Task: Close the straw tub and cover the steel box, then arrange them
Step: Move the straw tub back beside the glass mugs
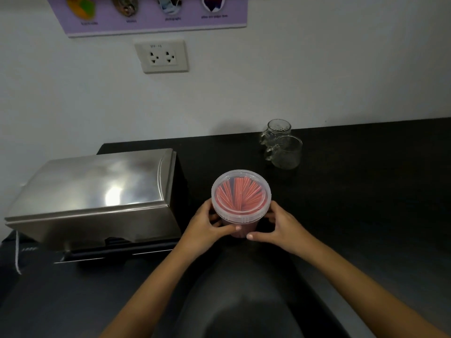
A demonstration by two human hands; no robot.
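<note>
A round clear plastic straw tub [241,195] full of red straws stands on the black counter [366,191], with its clear lid on top. My left hand [206,225] grips the tub's left side under the rim. My right hand [280,225] holds its right side, thumb across the front. To the left sits the steel box [97,193], its shiny curved cover lying down over it, with a dark base showing along the front.
Two glass mugs [283,147] stand at the back of the counter, right of the tub. A wall socket [161,56] and a purple poster [151,13] are on the white wall. A white cord [17,252] hangs at the far left.
</note>
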